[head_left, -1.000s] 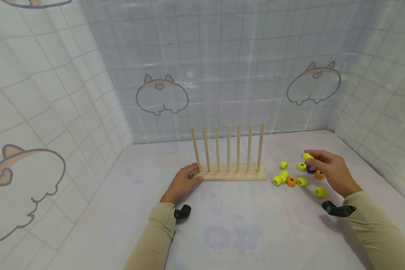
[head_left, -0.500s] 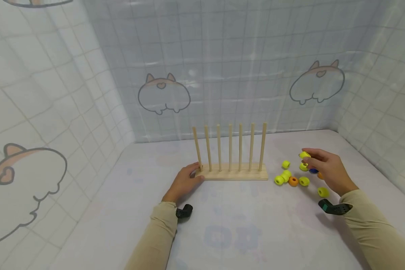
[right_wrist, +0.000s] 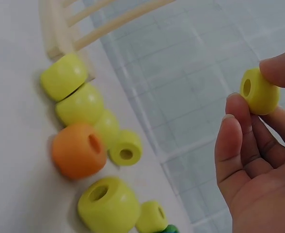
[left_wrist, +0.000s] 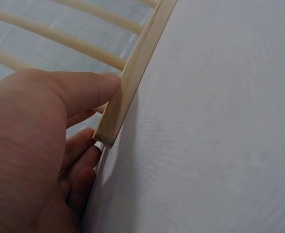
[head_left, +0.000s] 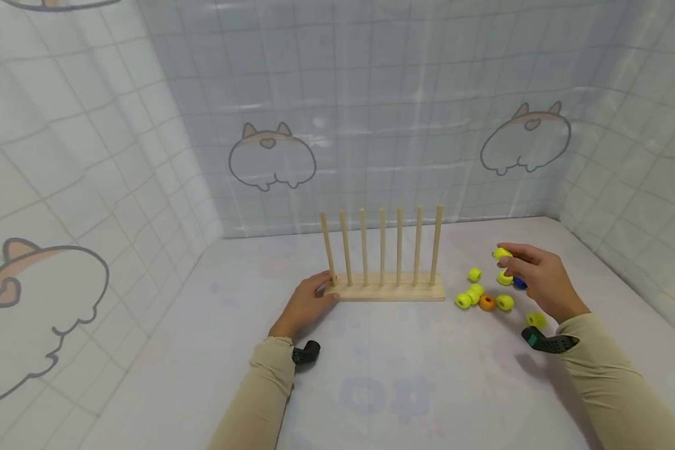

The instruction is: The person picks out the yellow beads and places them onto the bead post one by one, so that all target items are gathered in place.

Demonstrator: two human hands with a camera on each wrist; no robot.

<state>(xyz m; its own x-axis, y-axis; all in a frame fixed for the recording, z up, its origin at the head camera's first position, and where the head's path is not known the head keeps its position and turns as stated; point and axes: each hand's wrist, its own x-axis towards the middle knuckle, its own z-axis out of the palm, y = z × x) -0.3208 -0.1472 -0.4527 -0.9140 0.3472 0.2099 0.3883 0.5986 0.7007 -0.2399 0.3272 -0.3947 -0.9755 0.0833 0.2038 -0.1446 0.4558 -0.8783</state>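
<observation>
In the head view, a wooden rack (head_left: 394, 291) with a row of several upright pegs stands mid-table. My left hand (head_left: 305, 307) grips its left end; the left wrist view has the thumb (left_wrist: 96, 91) against the front edge of the base and the other fingers around the end. On the right, my right hand (head_left: 544, 282) holds a yellow bead (head_left: 501, 253) raised over the loose beads. Thumb and fingertips pinch that yellow bead (right_wrist: 262, 92) in the right wrist view, its hole facing away from the palm. Nothing is threaded on the pegs.
Several yellow beads (head_left: 464, 300), an orange bead (head_left: 487, 302) and a blue bead (head_left: 520, 282) lie scattered right of the rack. Another yellow bead (head_left: 536, 320) lies nearer, below the right hand. Sheets with a grid print (head_left: 371, 112) enclose the table behind and at both sides.
My right hand has moved a little left and upward, carrying the yellow bead away from the blue one. The left hand stays at the rack's end.
</observation>
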